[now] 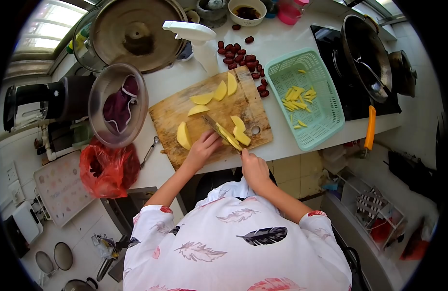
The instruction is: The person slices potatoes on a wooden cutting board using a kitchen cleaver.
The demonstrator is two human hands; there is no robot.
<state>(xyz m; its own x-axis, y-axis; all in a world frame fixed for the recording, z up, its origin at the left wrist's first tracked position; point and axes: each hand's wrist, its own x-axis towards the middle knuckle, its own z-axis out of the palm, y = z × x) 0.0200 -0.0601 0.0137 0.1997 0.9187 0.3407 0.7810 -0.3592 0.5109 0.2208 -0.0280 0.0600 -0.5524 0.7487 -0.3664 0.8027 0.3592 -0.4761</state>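
My right hand [255, 167] is closed around the handle of a kitchen knife [210, 122], near the front edge of a wooden cutting board [170, 116]. The blade points up and left across the board, against a peeled yellow potato piece [227, 135]. My left hand [204, 147] has its fingers bent and pressed together at the potato beside the blade; its fingertips are partly hidden. Several potato wedges [201, 99] lie along the board's far side, and another wedge [183, 135] is left of my left hand. Cut potato pieces [239, 130] rest right of the knife.
A green plastic basket [305, 144] with potato strips [295, 98] stands to the right. Red dates [241, 56] and a white spray bottle [202, 48] are behind the board. A wok [359, 43] sits on the stove. A red plastic bag [110, 167] hangs at the counter's left edge.
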